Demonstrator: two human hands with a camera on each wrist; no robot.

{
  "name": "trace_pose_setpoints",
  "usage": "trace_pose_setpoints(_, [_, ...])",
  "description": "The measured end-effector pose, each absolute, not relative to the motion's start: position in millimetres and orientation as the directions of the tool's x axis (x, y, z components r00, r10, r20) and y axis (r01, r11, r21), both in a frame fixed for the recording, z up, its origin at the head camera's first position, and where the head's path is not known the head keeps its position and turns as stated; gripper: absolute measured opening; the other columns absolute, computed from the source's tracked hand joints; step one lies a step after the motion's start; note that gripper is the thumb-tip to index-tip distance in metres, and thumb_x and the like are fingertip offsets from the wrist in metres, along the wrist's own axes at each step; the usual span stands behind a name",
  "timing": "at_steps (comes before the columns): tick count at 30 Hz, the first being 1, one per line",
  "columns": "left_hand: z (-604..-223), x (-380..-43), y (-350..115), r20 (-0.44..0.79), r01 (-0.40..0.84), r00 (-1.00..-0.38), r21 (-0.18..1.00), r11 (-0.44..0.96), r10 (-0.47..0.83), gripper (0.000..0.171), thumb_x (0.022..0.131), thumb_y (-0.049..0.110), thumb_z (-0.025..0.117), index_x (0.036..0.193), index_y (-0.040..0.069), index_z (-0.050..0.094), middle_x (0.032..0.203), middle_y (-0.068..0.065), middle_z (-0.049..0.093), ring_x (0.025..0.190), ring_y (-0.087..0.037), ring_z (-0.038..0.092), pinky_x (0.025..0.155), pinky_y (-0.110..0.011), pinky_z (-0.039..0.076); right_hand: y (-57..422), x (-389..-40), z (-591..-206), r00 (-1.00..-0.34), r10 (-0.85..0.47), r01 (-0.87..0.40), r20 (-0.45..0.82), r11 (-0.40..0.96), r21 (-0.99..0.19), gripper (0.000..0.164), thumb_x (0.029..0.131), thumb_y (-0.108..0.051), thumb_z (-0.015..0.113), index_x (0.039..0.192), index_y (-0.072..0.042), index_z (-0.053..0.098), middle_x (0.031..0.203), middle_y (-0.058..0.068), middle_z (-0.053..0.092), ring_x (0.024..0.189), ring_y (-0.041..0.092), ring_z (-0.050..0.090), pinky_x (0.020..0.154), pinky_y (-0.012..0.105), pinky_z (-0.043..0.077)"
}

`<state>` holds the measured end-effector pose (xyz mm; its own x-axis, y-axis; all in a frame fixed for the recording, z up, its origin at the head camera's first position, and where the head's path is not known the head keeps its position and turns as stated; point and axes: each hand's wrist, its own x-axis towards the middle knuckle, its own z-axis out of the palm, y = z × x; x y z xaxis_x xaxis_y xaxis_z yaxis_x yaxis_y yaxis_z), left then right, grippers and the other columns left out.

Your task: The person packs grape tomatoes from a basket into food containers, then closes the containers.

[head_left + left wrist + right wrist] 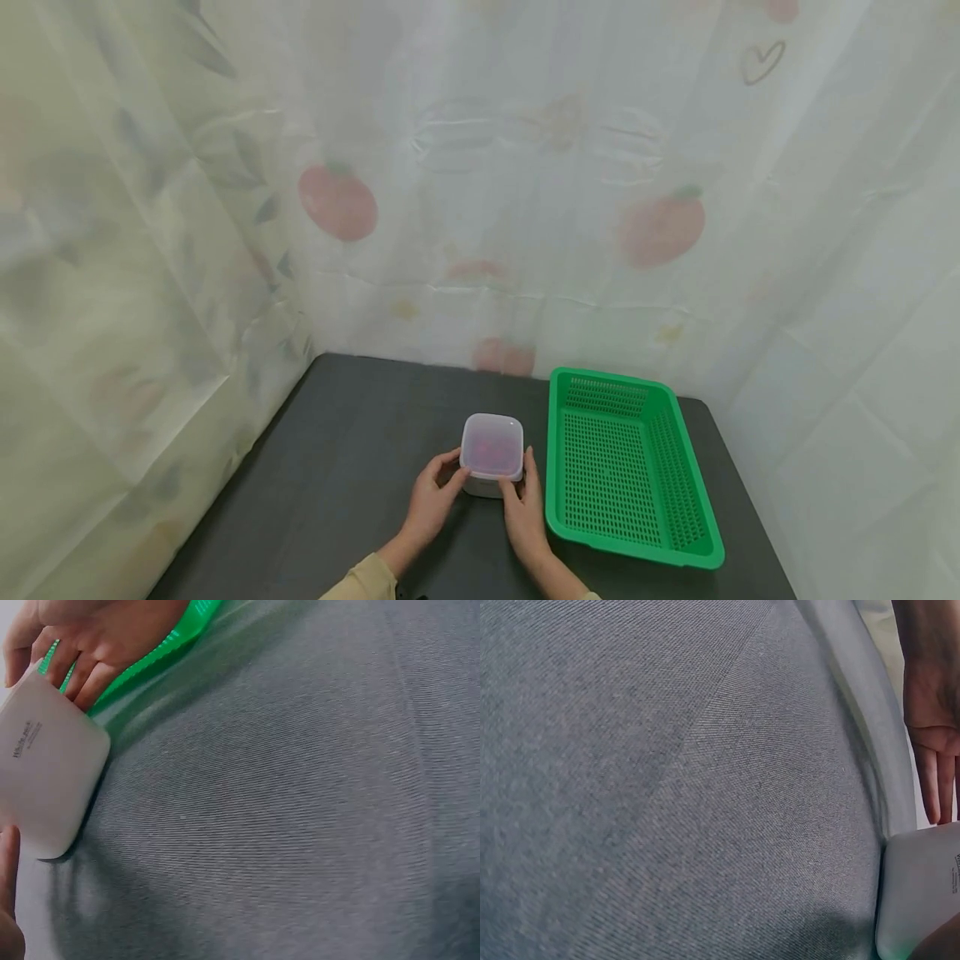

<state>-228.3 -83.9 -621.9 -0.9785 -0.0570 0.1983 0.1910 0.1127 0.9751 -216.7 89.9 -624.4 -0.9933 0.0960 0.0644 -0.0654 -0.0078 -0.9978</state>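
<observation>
A square, pale plastic food container (482, 487) with a translucent lid (492, 442) sits on the table; something pink shows through the lid. At its left side, my left hand (431, 504) holds the near corner, with the thumb at the lid's front edge. My right hand (527, 517) grips the opposite side, its thumb also at the front edge and its fingers along the wall. Small print marks the container wall (56, 772) in the left wrist view, where the right hand (101, 641) appears above it. In the right wrist view, the container (915, 892) is partly cut off.
Right of the container stands a green plastic basket (553, 467) with slotted walls and base, close to the right hand. Dark grey cloth covers the table (337, 467). Fruit-printed curtains (480, 208) hang behind and along both sides.
</observation>
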Motion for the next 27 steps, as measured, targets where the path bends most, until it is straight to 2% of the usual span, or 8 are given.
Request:
trace_pose_setpoints(3, [-619,-232,-86,0.214,0.208,-0.976,0.969,0.135,-0.032,0.045,0.099,0.019,0.070,0.141,0.007,0.058,0.135,-0.016,0.062,0.121,-0.035,0.061,0.089,-0.034,0.054,89,-218,-624,-0.993,0.102,-0.061,0.065,0.047,-0.997,0.075,0.106,-0.022,0.059,0.165,-0.015,0.014,0.169,0.010,0.013,0.154,0.031,0.015,0.118,0.058,0.023])
trace_pose_setpoints(5, [-618,-235,-87,0.211,0.207,-0.978,0.964,0.166,-0.007,0.049,0.103,0.017,0.065,0.149,0.008,0.051,0.143,-0.016,0.057,0.127,-0.036,0.057,0.096,-0.042,0.052,88,-219,-623,-0.992,0.103,-0.064,0.073,0.084,-0.994,0.074,0.105,-0.022,0.060,0.165,-0.014,0.017,0.168,0.012,0.018,0.153,0.033,0.020,0.117,0.059,0.024])
trace_pose_setpoints(8, [-616,-239,-90,0.182,0.184,-0.983,0.959,0.218,0.029,0.051,0.107,0.015,0.056,0.156,0.013,0.043,0.155,-0.014,0.046,0.140,-0.035,0.046,0.107,-0.054,0.042,85,-220,-623,-0.992,0.093,-0.072,0.083,0.115,-0.991,0.074,0.103,-0.021,0.063,0.164,-0.014,0.021,0.165,0.015,0.025,0.150,0.034,0.028,0.115,0.058,0.029])
trace_pose_setpoints(10, [-615,-240,-92,0.165,0.171,-0.985,0.953,0.250,0.043,0.050,0.109,0.014,0.052,0.158,0.013,0.042,0.158,-0.013,0.043,0.144,-0.035,0.039,0.112,-0.056,0.035,83,-221,-623,-0.991,0.087,-0.086,0.098,0.123,-0.989,0.074,0.103,-0.020,0.064,0.164,-0.014,0.022,0.164,0.016,0.027,0.148,0.033,0.031,0.114,0.056,0.031])
trace_pose_setpoints(13, [-613,-240,-94,0.160,0.172,-0.985,0.946,0.274,0.065,0.049,0.109,0.013,0.049,0.158,0.012,0.041,0.159,-0.014,0.041,0.146,-0.035,0.035,0.114,-0.057,0.031,81,-221,-621,-0.993,0.081,-0.073,0.085,0.142,-0.987,0.073,0.103,-0.018,0.062,0.164,-0.017,0.021,0.163,0.014,0.028,0.148,0.031,0.031,0.114,0.054,0.032])
trace_pose_setpoints(17, [-614,-240,-96,0.175,0.197,-0.979,0.936,0.292,0.099,0.051,0.109,0.014,0.048,0.159,0.010,0.038,0.158,-0.016,0.040,0.145,-0.035,0.037,0.112,-0.057,0.034,82,-223,-620,-0.995,0.082,-0.046,0.061,0.177,-0.983,0.071,0.104,-0.017,0.057,0.165,-0.016,0.020,0.164,0.014,0.027,0.149,0.033,0.029,0.114,0.056,0.031])
trace_pose_setpoints(24, [-618,-239,-98,0.222,0.248,-0.968,0.915,0.317,0.115,0.052,0.109,0.016,0.050,0.158,0.006,0.037,0.157,-0.017,0.041,0.144,-0.035,0.038,0.112,-0.043,0.037,82,-224,-621,-0.994,0.092,-0.046,0.063,0.180,-0.983,0.070,0.101,-0.015,0.058,0.163,-0.010,0.026,0.160,0.016,0.033,0.146,0.035,0.033,0.114,0.057,0.031])
trace_pose_setpoints(27, [-618,-239,-98,0.241,0.266,-0.964,0.903,0.336,0.114,0.052,0.109,0.013,0.050,0.158,0.004,0.036,0.156,-0.017,0.042,0.143,-0.036,0.038,0.113,-0.044,0.036,82,-225,-620,-0.995,0.086,-0.044,0.059,0.174,-0.984,0.069,0.102,-0.014,0.058,0.163,-0.008,0.026,0.160,0.017,0.033,0.146,0.035,0.032,0.115,0.056,0.030])
